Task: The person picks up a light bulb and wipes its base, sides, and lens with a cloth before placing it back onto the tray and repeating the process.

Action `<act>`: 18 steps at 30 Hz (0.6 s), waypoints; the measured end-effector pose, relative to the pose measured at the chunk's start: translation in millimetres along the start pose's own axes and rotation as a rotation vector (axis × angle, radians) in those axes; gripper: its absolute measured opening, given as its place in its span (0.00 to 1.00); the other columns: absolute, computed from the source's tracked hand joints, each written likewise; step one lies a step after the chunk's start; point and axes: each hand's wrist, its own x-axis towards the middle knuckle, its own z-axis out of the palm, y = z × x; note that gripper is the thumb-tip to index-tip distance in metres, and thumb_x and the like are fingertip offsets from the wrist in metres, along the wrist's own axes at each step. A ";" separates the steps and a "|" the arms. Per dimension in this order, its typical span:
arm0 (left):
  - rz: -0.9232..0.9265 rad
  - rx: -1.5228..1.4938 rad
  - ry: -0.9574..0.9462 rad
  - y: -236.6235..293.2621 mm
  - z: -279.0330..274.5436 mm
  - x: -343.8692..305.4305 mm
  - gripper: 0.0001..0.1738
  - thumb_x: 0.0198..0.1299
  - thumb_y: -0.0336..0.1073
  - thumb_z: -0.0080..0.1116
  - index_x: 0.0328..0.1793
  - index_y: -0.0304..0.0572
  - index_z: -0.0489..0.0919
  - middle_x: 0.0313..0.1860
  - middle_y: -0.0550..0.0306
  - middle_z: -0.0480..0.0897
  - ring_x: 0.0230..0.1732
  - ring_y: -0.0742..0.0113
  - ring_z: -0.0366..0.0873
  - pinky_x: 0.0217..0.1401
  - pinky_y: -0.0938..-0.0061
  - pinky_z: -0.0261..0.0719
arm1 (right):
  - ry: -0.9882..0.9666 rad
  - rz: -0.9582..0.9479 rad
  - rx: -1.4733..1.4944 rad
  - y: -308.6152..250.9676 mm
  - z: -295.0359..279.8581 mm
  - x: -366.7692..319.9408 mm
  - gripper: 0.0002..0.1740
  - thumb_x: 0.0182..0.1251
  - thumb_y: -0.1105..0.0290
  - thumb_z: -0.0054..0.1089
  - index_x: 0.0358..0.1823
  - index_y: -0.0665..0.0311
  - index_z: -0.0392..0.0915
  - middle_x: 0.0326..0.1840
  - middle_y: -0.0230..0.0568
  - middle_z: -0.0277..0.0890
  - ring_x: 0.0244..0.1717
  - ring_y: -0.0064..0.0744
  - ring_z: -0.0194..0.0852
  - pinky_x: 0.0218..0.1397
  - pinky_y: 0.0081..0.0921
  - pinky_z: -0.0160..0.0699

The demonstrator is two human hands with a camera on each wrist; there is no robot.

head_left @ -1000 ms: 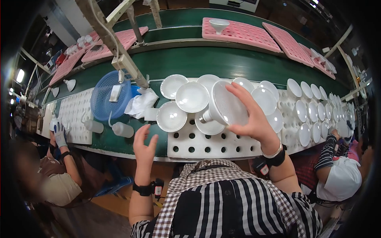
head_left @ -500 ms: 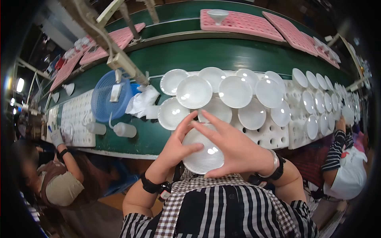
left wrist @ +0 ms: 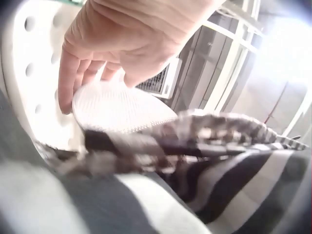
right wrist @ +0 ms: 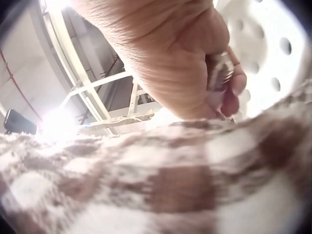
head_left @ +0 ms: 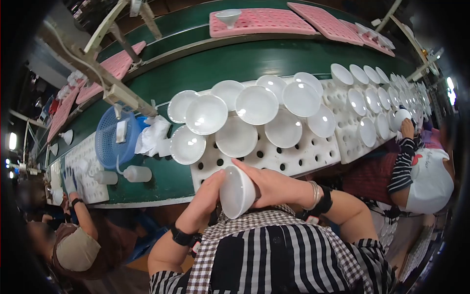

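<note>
In the head view, a white flared reflector lamp bulb (head_left: pixel 236 192) is held tilted between both hands, close in front of the checked apron. My right hand (head_left: pixel 275 188) has its fingers curled round the narrow end, where the right wrist view shows the threaded metal base (right wrist: pixel 221 72). On the other side, my left hand (head_left: pixel 205 198) holds the wide rim. The left wrist view shows its fingers behind the ribbed lens (left wrist: pixel 119 105) and its thumb at the near edge. Ahead of the hands, several similar bulbs (head_left: pixel 206 114) stand face up in a white holed tray (head_left: pixel 308 158).
A blue basket (head_left: pixel 104 147), white cloth (head_left: pixel 152 136) and plastic bottles (head_left: pixel 137 174) are on the green bench to the left. More bulbs (head_left: pixel 366 132) fill a tray at the right. Pink holed trays (head_left: pixel 267 22) lie at the back. People work at both sides.
The right hand has brought the bulb from over the tray down to the apron, and the left hand has joined it. The bulb has since turned so its face points left.
</note>
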 end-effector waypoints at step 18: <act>0.315 0.440 0.530 -53.6 -156.8 58.3 0.28 0.74 0.46 0.48 0.74 0.40 0.70 0.52 0.61 0.82 0.44 0.75 0.78 0.46 0.75 0.80 | 0.139 0.266 0.078 55.1 -41.9 -60.7 0.46 0.48 0.74 0.62 0.76 0.62 0.60 0.54 0.48 0.81 0.51 0.36 0.80 0.57 0.27 0.75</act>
